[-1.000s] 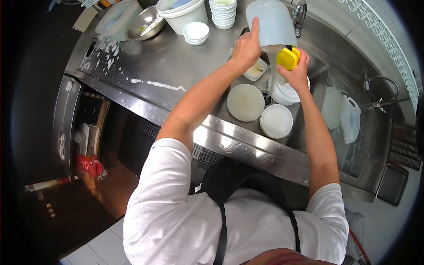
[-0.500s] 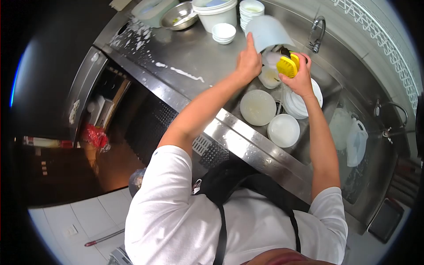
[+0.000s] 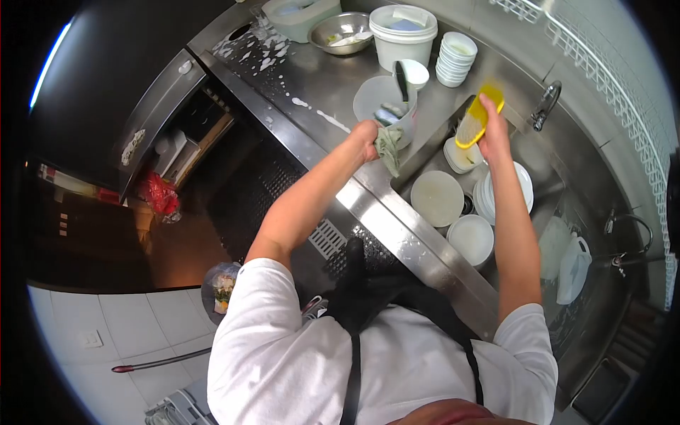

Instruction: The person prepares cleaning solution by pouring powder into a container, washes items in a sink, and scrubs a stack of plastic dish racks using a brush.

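Note:
Beside the container, my left hand (image 3: 367,140) is closed round a grey-green cloth (image 3: 388,150). The translucent white container (image 3: 372,97) stands on the steel counter, with a black-handled utensil (image 3: 401,81) and other items inside. My right hand (image 3: 494,132) holds a yellow scrubber (image 3: 482,113) above the sink. Below it in the sink are square bowls (image 3: 462,156), a round cloudy-white bowl (image 3: 437,199), a white bowl (image 3: 470,240) and a stack of white plates (image 3: 520,191).
Behind on the counter are a metal bowl (image 3: 340,33), a white bucket (image 3: 403,42) and stacked small bowls (image 3: 456,59). A faucet (image 3: 546,106) rises at the sink's back edge. A white jug (image 3: 573,270) lies in the right basin.
The translucent container has gone from above the sink to the counter on the left. My left hand has let go of it and now holds the cloth. The view has turned.

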`<action>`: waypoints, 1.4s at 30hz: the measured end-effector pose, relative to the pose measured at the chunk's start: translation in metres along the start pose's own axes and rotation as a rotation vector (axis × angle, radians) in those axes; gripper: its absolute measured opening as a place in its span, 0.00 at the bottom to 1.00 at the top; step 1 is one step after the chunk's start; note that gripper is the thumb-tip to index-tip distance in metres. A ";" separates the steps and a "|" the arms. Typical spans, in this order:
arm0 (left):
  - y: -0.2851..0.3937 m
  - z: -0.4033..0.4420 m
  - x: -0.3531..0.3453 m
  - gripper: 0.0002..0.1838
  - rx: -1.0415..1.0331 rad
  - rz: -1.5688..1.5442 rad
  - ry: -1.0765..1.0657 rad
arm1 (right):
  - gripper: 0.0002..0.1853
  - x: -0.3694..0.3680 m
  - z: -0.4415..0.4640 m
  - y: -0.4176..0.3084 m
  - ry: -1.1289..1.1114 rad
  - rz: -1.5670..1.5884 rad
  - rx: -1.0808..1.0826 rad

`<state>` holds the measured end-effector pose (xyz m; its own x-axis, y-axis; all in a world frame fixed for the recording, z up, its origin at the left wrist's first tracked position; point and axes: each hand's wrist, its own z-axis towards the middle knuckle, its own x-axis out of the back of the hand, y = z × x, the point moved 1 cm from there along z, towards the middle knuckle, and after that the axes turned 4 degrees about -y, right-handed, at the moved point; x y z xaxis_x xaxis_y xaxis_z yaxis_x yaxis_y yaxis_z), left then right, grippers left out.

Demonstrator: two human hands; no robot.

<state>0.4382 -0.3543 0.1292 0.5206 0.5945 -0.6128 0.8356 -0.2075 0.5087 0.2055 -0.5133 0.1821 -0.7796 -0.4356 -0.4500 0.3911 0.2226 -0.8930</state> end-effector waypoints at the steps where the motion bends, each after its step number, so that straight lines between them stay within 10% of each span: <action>1: 0.006 0.002 0.003 0.16 -0.001 -0.060 -0.041 | 0.21 0.001 0.003 0.019 0.024 0.033 -0.140; 6: 0.027 0.024 0.018 0.19 0.023 -0.115 -0.113 | 0.23 -0.018 0.025 0.124 0.063 0.000 -0.431; 15: 0.030 -0.052 0.094 0.22 0.213 -0.185 -0.329 | 0.40 -0.062 0.090 0.183 0.537 -0.741 -0.184; 21: 0.026 -0.077 0.131 0.33 -0.128 -0.024 -0.183 | 0.31 -0.089 -0.016 0.135 0.422 -0.454 -0.067; 31: 0.035 -0.064 0.111 0.30 -0.567 1.015 -0.079 | 0.26 0.153 -0.237 0.084 1.152 -0.809 -0.035; 35: 0.022 -0.079 0.121 0.25 -0.685 0.797 0.043 | 0.25 0.284 -0.308 0.031 1.459 -0.939 -0.069; 42: -0.035 -0.110 0.235 0.25 -0.864 1.031 0.620 | 0.28 0.412 -0.284 -0.076 0.872 -2.059 -0.184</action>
<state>0.5117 -0.1212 0.0338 0.4634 0.7509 0.4706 -0.3239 -0.3508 0.8787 -0.2846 -0.4617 0.0659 0.0876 0.2542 0.9632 -0.9817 0.1863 0.0401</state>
